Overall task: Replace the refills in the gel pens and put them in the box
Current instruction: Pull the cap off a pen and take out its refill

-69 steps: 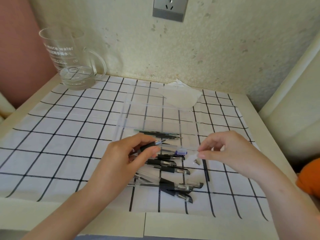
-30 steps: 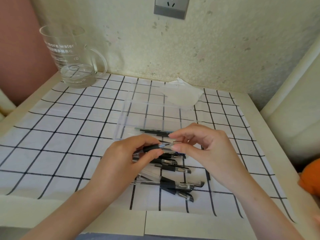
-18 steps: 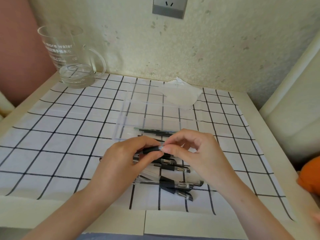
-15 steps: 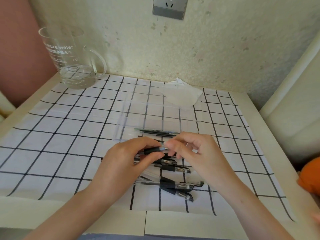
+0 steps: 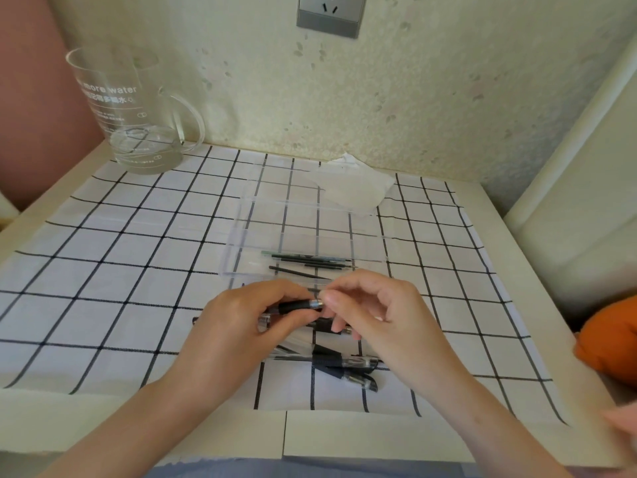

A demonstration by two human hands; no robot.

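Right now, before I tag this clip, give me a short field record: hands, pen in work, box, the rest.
left hand: grips gel pen by its black grip
right hand: pinches the pen's tip end
box: clear, refills inside
loose pens: on the cloth, beside the hands
jug: far left corner, a little water

I see a clear, glossy plastic box (image 5: 238,236) on matt woven cloth (image 5: 103,270). The pen (image 5: 296,307) has a matt black grip and a shiny, metal-looking collar. The jug (image 5: 113,108) is smooth and transparent, the wall (image 5: 448,98) rough.
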